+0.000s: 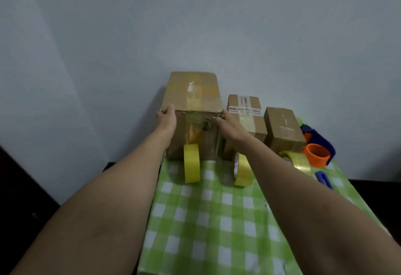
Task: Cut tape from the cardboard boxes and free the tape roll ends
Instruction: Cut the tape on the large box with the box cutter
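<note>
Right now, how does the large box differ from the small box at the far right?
The large box is taller and wider than the small box. The left hand and right hand hold the large box at its sides; no hand touches the small box. Both are brown cardboard, taped along the top.

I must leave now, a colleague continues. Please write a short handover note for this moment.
Left hand grips the large box at its top left corner; right hand lies flat against its top right corner.
Middle box and small box stand to its right; left roll, middle roll and right roll sit before the three.
Left roll's tape runs up the large box, uncut.
Blue cutter lies on the cloth at right, in no hand.
Done: no cut visible.
To do: take the cutter, cut all tapes.
</note>
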